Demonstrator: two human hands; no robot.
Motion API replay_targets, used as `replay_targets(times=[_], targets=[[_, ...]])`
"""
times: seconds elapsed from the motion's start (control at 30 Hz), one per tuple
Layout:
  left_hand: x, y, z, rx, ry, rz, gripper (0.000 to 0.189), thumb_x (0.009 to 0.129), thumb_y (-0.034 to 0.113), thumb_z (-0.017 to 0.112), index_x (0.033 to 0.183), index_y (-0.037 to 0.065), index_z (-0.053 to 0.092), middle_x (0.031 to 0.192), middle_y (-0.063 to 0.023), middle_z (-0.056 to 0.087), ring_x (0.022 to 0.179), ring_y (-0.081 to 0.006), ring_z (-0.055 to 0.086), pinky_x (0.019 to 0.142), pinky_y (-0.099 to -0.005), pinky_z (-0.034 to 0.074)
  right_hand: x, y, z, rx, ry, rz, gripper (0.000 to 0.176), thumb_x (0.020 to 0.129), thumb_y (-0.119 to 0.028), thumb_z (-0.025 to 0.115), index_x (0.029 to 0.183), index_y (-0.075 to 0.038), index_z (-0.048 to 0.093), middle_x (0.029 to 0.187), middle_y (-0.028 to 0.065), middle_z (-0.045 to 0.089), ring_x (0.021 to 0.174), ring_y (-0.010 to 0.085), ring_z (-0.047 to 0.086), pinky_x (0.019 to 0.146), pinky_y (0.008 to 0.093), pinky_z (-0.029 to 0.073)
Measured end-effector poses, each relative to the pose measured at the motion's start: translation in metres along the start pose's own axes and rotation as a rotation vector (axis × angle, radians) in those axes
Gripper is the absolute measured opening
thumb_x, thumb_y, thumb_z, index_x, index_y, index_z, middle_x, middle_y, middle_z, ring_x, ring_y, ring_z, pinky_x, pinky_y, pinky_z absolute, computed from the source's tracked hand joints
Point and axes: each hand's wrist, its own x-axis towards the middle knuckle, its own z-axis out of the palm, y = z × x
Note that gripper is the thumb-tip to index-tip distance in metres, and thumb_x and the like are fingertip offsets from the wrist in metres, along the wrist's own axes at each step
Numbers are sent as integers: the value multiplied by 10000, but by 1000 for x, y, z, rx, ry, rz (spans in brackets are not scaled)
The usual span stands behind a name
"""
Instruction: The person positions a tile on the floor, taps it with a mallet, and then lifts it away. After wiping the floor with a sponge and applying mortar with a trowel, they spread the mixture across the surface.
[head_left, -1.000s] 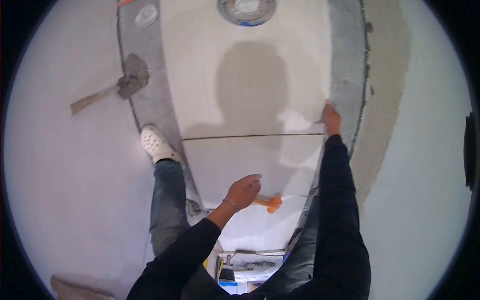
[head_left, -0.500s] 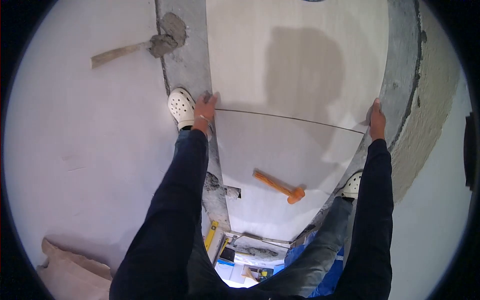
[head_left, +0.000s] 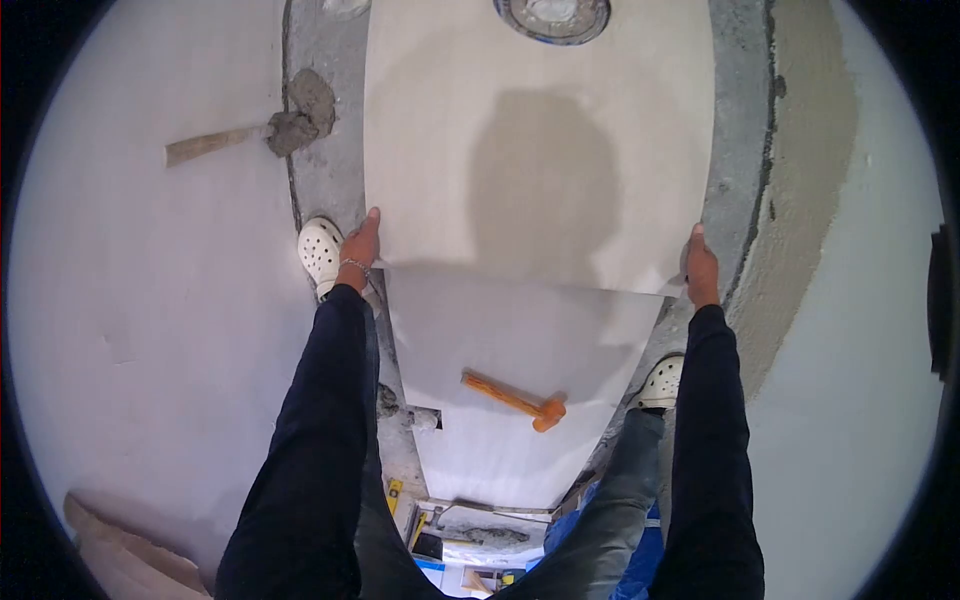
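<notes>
A large cream tile (head_left: 430,150) lies between my two hands. My left hand (head_left: 361,243) grips its left edge near the front corner, and my right hand (head_left: 702,268) holds the right edge, thumb upward; the other fingers are mostly hidden. The tile's near edge looks raised and overlaps a second pale tile (head_left: 430,335) closer to me. On that nearer tile rests an orange mallet (head_left: 510,398), apart from both hands. A small rectangular cutout (head_left: 432,419) shows at its left edge.
A wooden-handled tool (head_left: 215,145) with a mortar-caked head lies at left beside a mortar lump (head_left: 313,100). A round metal-rimmed container (head_left: 505,18) shows at the top. White clogs (head_left: 320,250) stand either side. Torn brown paper (head_left: 135,550) lies lower left.
The far tile's near edge has risen and now overlaps the nearer tile, with both hands on its sides. The view has shifted, bringing the round container further into sight.
</notes>
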Motion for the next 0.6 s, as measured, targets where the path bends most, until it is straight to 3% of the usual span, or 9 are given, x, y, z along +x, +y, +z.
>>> replay_targets(times=[0.1, 0.2, 0.3, 0.43, 0.5, 0.6], targets=[[1, -5, -3, -49, -57, -60, 991, 724, 750, 530, 1148, -146, 548, 1143, -273, 585, 1146, -335, 528, 973, -364, 387, -3, -2, -8, -52, 28, -36, 796, 873, -652, 428, 1062, 99, 610, 941, 165, 641, 822, 220, 599, 682, 331, 460], [-21, -1, -8, -162, 64, -59, 1027, 700, 715, 605, 1218, -162, 474, 1179, -270, 572, 1159, -346, 520, 980, -342, 393, -2, 5, -12, -124, 35, -26, 803, 865, -661, 429, 1047, 99, 615, 938, 172, 639, 817, 229, 601, 673, 334, 466], [-35, 12, -20, -39, 110, 69, 1008, 701, 714, 605, 1215, -145, 485, 1187, -252, 573, 1144, -330, 532, 971, -338, 404, -17, 9, -13, -102, 11, -29, 809, 857, -670, 431, 1046, 94, 618, 935, 180, 640, 812, 234, 605, 671, 333, 474], [-54, 23, -41, -23, 78, 123, 962, 727, 718, 568, 1181, -129, 521, 1160, -258, 587, 1122, -335, 546, 953, -352, 413, -33, -6, -17, -132, 42, 9, 801, 856, -669, 433, 1046, 86, 622, 929, 178, 641, 791, 230, 608, 650, 336, 476], [-59, 28, -53, 138, -29, 112, 920, 753, 715, 537, 1140, -120, 550, 1110, -272, 604, 1085, -345, 566, 929, -366, 421, -37, -9, -22, -129, 20, 9, 790, 860, -662, 431, 1047, 81, 624, 928, 181, 644, 797, 237, 613, 649, 335, 476], [-68, 29, -62, 137, 29, 176, 885, 764, 707, 530, 1078, -120, 577, 1062, -288, 613, 1048, -358, 583, 903, -376, 431, -40, -17, -27, -151, 36, -33, 767, 872, -644, 422, 1039, 76, 629, 928, 196, 648, 822, 264, 621, 683, 340, 477]])
